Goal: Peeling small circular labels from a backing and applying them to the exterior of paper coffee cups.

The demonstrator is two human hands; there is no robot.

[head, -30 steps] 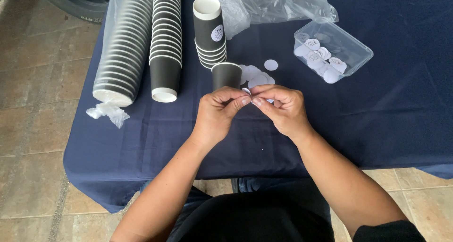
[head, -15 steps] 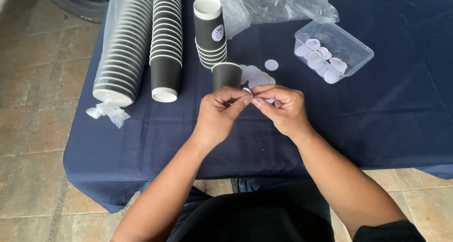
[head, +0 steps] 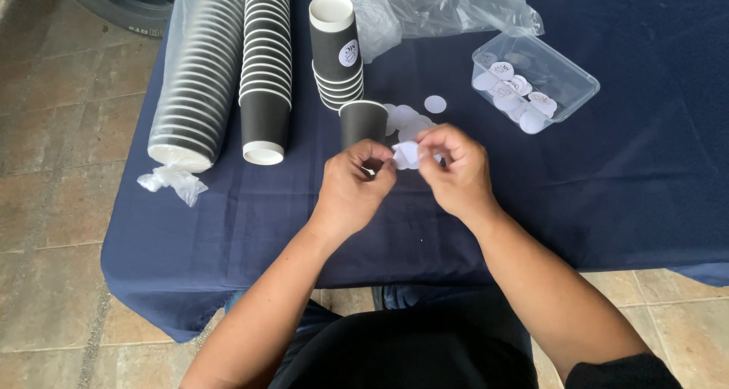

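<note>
Hands, left [head: 355, 184] and right [head: 454, 169], pinch round white sticker [head: 406, 154] beside black cup [head: 363, 123].

At ten o'clock lie two long stacks of black paper cups [head: 228, 70] (one sleeved in plastic); at one o'clock a clear plastic tub [head: 566, 74], with crumpled plastic wrap [head: 448, 9] at twelve.

Open dark-blue tablecloth [head: 607, 199] stretches right of the right hand [head: 454, 173] and along the near edge, offering free passage. Just beyond the left hand [head: 351, 188], a single black cup [head: 363, 122] blocks the way forward, with loose white discs [head: 410, 117] beside it. Farther left, long cup stacks [head: 228, 62] wall off that side; a clear plastic tub [head: 531, 81] sits far right.
</note>
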